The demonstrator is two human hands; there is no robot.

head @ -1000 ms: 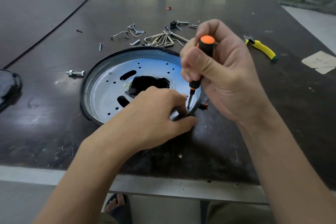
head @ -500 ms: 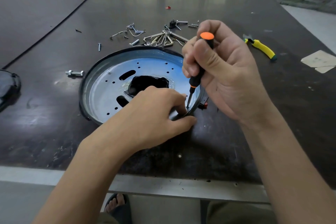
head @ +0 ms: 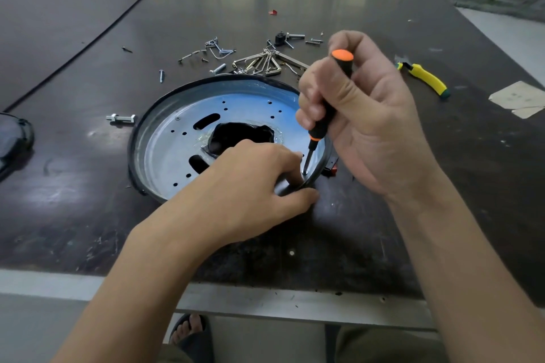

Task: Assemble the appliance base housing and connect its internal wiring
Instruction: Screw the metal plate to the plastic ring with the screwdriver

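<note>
Dark, scuffed laminate covers the table, and near its front edge the left hand pinches the black rim of the round metal base plate, fingers closed on it. Just beyond, the right hand grips an orange-capped black screwdriver, tilted, tip at a screw by the plate's right rim. Farther back lie loose screws, hex keys and yellow-handled pliers.

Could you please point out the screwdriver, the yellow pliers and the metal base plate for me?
screwdriver (head: 344, 66), head view, black handle.
yellow pliers (head: 427, 81), head view, yellow grip.
base plate (head: 177, 153), head view, bare left side.
</note>
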